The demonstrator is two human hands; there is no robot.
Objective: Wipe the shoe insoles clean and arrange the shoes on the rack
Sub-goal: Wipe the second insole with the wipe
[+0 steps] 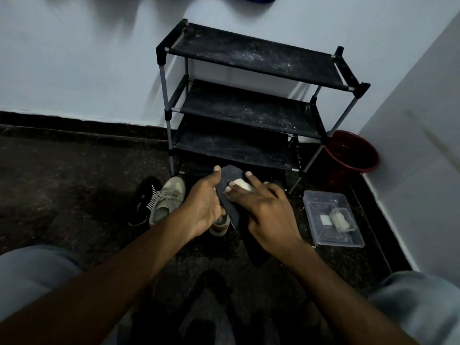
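I'm mid-wipe: my left hand [204,205] grips the black insole [227,180] by its edge, and my right hand [268,212], fingers spread, presses a white wipe [242,184] onto it. The rack [249,108] beyond my hands has no shoes on the shelves I can see. A beige sneaker [166,197] and a black shoe [144,200] wait on the floor left of my left hand. Another shoe, I think, sits half hidden under my left palm. The dim light blurs the dark shapes nearer me.
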